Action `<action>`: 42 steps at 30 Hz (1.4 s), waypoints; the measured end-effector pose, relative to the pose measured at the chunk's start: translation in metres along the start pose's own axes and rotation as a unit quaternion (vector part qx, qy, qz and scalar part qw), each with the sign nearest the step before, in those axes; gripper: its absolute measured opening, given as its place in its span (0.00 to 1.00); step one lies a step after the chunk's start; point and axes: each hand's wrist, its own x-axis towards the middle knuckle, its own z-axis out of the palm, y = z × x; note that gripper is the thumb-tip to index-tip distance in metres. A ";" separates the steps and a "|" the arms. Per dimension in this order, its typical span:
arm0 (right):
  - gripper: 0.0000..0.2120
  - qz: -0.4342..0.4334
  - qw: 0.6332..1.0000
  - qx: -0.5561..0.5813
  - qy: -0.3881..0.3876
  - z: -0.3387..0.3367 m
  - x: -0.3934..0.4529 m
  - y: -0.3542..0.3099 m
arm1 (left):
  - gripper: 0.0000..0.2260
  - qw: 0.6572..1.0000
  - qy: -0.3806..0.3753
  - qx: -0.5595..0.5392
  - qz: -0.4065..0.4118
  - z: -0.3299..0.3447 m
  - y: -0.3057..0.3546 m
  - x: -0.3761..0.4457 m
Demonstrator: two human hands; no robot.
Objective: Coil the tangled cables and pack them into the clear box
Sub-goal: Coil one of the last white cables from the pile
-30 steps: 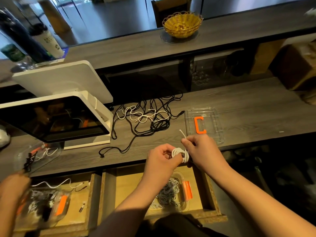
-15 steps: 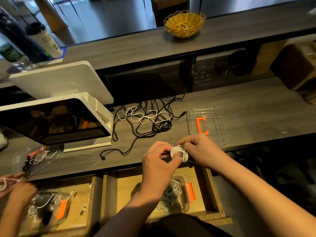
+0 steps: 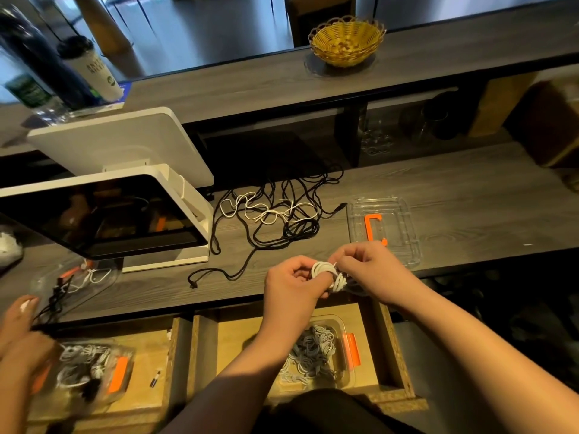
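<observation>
While both hands meet just above the near edge of the tabletop point(image 3: 454, 195), they work one white coil point(image 3: 329, 274) between them: the left hand point(image 3: 293, 283) has its fingers curled round the loops, and the right hand point(image 3: 366, 270) pinches the coil's upper side with fingers bent together. Behind the hands a tangle point(image 3: 279, 214) of black and white cables lies spread on the tabletop, one black end trailing toward the near edge at the left. Just right of the tangle sits a clear lid point(image 3: 404, 220) with an orange clasp point(image 3: 372, 228), its near corner partly hidden by the right hand. Below the tabletop edge an open drawer point(image 3: 391, 349) holds the clear box point(image 3: 332, 352), which has grey-white coils inside and an orange clasp on its right side. A white screen point(image 3: 103, 214) on a stand is at the left of the tabletop. On the raised counter behind stands a yellow basket point(image 3: 346, 40), and at its far left a cup point(image 3: 91, 70) and bottles. At the lower left another person's hand point(image 3: 18, 327) reaches over a second drawer with a second box point(image 3: 91, 368) of cables; how its fingers lie I cannot tell
</observation>
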 end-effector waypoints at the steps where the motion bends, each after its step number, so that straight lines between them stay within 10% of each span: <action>1: 0.07 0.000 1.000 0.014 0.005 0.000 0.000 0.002 | 0.04 1.000 -0.001 -0.007 -0.005 0.000 0.000 0.001; 16: 0.15 -0.089 0.990 0.072 0.081 0.011 -0.019 0.003 | 0.03 0.998 0.049 -0.026 0.010 0.001 0.009 0.008; 29: 0.11 -0.081 0.990 0.116 0.008 -0.016 -0.006 0.000 | 0.15 0.960 -0.097 -0.247 -0.092 -0.008 0.013 0.020; 42: 0.13 -0.078 0.996 0.042 0.008 -0.009 0.003 0.015 | 0.20 0.981 -0.107 0.102 -0.124 -0.006 0.020 0.031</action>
